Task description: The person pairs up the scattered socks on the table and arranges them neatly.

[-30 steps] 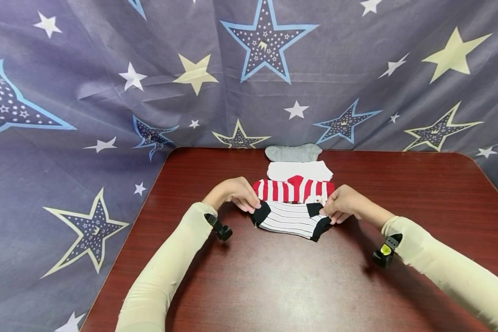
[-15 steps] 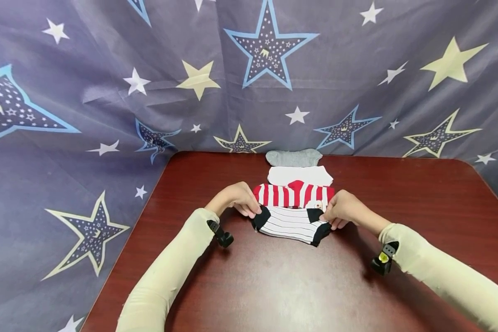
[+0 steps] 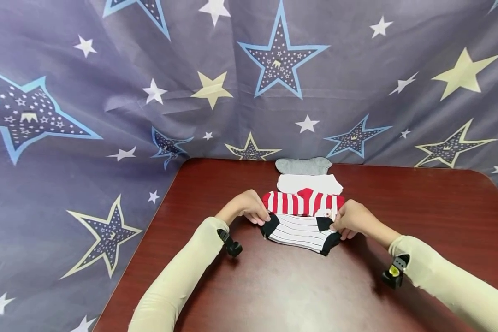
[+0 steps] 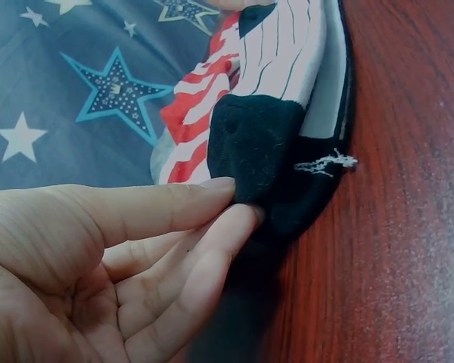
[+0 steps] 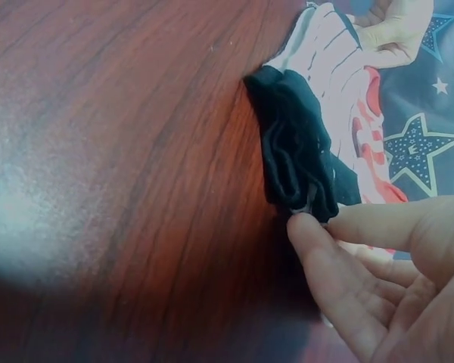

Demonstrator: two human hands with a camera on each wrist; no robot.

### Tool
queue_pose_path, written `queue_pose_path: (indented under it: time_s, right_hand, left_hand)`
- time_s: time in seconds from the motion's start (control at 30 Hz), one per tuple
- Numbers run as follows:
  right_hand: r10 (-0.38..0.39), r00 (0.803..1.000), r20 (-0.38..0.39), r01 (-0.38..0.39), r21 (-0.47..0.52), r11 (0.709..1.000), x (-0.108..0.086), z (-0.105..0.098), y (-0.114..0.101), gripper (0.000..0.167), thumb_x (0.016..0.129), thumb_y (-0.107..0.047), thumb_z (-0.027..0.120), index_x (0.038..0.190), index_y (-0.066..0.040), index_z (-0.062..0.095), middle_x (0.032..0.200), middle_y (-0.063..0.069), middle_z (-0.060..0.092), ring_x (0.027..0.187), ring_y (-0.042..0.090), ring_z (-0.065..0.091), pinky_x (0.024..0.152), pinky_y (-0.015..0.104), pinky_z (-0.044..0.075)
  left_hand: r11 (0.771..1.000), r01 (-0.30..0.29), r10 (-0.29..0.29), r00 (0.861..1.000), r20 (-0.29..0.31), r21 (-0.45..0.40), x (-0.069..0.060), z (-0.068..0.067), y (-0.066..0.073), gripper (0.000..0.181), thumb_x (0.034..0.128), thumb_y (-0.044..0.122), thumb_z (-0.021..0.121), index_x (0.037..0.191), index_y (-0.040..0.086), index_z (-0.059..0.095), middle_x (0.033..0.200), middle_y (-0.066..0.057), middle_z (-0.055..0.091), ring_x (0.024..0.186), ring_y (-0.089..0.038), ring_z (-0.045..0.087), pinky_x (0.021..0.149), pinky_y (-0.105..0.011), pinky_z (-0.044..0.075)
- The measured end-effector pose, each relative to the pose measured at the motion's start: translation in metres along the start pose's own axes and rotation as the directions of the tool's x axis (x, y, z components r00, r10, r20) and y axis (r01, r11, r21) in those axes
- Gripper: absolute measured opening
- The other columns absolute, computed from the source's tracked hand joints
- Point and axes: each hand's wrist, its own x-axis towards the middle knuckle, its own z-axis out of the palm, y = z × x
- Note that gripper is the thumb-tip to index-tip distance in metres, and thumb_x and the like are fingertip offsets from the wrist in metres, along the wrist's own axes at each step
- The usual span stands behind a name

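A white sock with thin black stripes and black ends (image 3: pixel 299 233) lies on the table, in front of a red-and-white striped sock (image 3: pixel 290 203). My left hand (image 3: pixel 249 207) pinches the black toe between thumb and fingers; the left wrist view shows this toe (image 4: pixel 253 140) close up, a loose white thread beside it. At the other end my right hand (image 3: pixel 352 219) pinches the sock near its black cuff (image 5: pixel 291 144), whose folded opening shows in the right wrist view. The sock looks like two layers, one upon the other.
Behind the striped socks lie a white sock (image 3: pixel 309 184) and a grey sock (image 3: pixel 303 166), in a column toward the back edge. The dark red wooden table (image 3: pixel 274 295) meets a star-patterned cloth (image 3: pixel 182 55). A camera is strapped to each wrist.
The head view has shifted, so everything sits lower and a little further right in it. Both hands keep their pinch on the black-and-white sock, which stays in place before the red-striped one.
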Motion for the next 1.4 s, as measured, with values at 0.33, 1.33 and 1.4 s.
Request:
queue_pose_path:
  time_s: [0.33,1.33,1.4]
  right_hand:
    - [-0.015,1.0,-0.014,0.016,0.018,1.0,0.0,0.001,0.002,0.012,0.084,-0.003,0.077,0.079,0.007,0.074,0.062,0.011,0.07,0.053,0.02,0.071,0.053,0.033,0.061]
    - [-0.012,1.0,0.0,0.012,0.048,0.999,0.0,-0.002,0.003,0.013,0.085,-0.004,0.077,0.08,0.007,0.074,0.067,0.013,0.073,0.056,0.02,0.071,0.056,0.035,0.062]
    - [-0.013,1.0,0.011,0.012,0.064,0.998,0.0,-0.005,0.003,0.012,0.085,-0.004,0.075,0.082,0.008,0.075,0.068,0.013,0.073,0.058,0.02,0.071,0.058,0.037,0.062]
  left_hand:
    - [1.0,-0.009,0.008,1.0,-0.027,-0.019,-0.001,0.004,-0.002,0.011,0.0798,-0.003,0.081,0.089,-0.006,0.077,0.073,-0.01,0.076,0.055,-0.011,0.069,0.051,-0.02,0.057]
    - [1.0,-0.009,0.009,0.999,0.031,0.016,-0.01,-0.009,-0.004,0.018,0.0878,0.011,0.078,0.098,-0.005,0.078,0.067,-0.005,0.073,0.058,-0.009,0.07,0.056,-0.021,0.058]
    - [0.999,-0.027,0.025,0.999,0.037,0.047,-0.012,-0.012,-0.002,0.021,0.0892,0.014,0.077,0.1,-0.004,0.078,0.069,-0.004,0.074,0.059,-0.008,0.07,0.06,-0.023,0.06]
